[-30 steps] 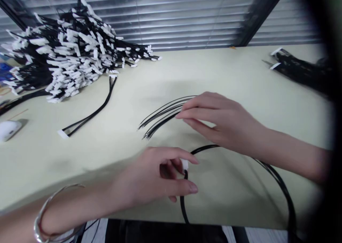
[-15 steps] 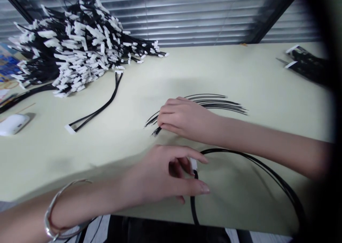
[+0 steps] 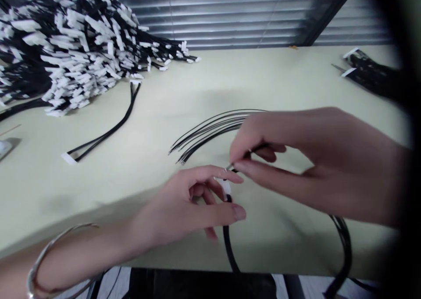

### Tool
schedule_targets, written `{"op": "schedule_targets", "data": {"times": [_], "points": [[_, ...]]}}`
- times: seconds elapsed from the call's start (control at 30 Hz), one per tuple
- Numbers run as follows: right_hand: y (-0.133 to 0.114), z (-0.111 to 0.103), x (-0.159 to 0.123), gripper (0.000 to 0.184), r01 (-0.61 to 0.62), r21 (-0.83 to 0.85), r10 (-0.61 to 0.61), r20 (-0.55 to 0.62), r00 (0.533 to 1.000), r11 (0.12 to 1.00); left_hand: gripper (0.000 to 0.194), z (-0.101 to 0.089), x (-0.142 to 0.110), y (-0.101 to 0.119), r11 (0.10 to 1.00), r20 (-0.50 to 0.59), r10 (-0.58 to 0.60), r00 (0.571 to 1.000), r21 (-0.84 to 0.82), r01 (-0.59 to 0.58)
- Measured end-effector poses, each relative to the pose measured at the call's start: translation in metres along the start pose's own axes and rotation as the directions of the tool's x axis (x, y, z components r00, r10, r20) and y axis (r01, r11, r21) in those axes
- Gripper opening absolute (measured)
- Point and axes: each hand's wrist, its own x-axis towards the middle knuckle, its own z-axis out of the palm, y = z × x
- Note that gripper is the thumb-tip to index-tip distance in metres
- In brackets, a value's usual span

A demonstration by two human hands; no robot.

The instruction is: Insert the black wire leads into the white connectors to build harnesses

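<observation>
My left hand (image 3: 187, 207) is curled around a small white plastic connector (image 3: 226, 188), its thumb held apart from the index finger. A black wire bundle (image 3: 230, 246) runs down from the connector over the table's front edge. Just above it, my right hand (image 3: 329, 158) pinches a thin black wire (image 3: 231, 166) between thumb and index finger. The wire's metal tip lies by my left index finger, close to the connector's upper end; whether it is inside cannot be made out. Behind both hands lies a row of loose black wires (image 3: 213, 136) with metal tips, partly hidden by my right hand.
A large heap of black wire harnesses with white connectors (image 3: 88, 73) fills the back left. One separate harness (image 3: 113, 132) lies in front of it. More black cables (image 3: 371, 73) rest at the back right. A white object (image 3: 4, 148) shows at the left edge.
My right hand reached left to the loose wires, then came back toward my left hand with one wire pinched. My left hand keeps its hold on the connector.
</observation>
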Motion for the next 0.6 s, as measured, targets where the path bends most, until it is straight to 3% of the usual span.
{"op": "schedule_targets", "data": {"times": [0.17, 0.4, 0.6], "points": [[0.007, 0.001, -0.017, 0.012, 0.115, -0.295, -0.094, 0.083, 0.992, 0.949, 0.032, 0.0, 0.0, 0.001, 0.997, 0.005, 0.019, 1.0, -0.081, -0.019], [0.011, 0.009, -0.016, 0.014, 0.225, -0.377, -0.197, 0.112, 0.974, 0.899, 0.036, -0.002, -0.001, -0.003, 0.989, 0.028, 0.034, 0.999, -0.144, -0.029], [0.008, 0.012, -0.021, 0.015, 0.18, -0.445, -0.168, 0.068, 0.983, 0.877, 0.04, -0.003, 0.0, -0.003, 0.991, 0.018, 0.011, 1.0, -0.13, -0.008]]}}
